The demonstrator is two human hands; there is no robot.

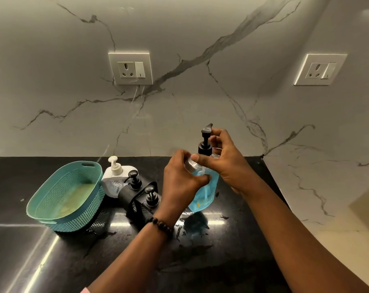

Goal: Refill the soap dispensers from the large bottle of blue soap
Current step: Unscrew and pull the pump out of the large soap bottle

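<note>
A clear bottle of blue soap (204, 193) stands on the black counter (200, 261), mid-frame. My left hand (180, 182) wraps around its upper body from the left. My right hand (228, 159) is at the bottle's neck, fingers around the black pump top (205, 142), which sticks up above both hands. To the left, two dispensers with black pump heads (135, 180) (151, 196) sit in a black holder (137, 206). Behind them stands a white pump dispenser (115, 176).
A teal plastic basket (52, 210) sits on the counter at the left. The marble wall behind carries two socket plates (130, 68) (320, 69). The counter ends at the right, where a pale marble surface (306, 176) begins.
</note>
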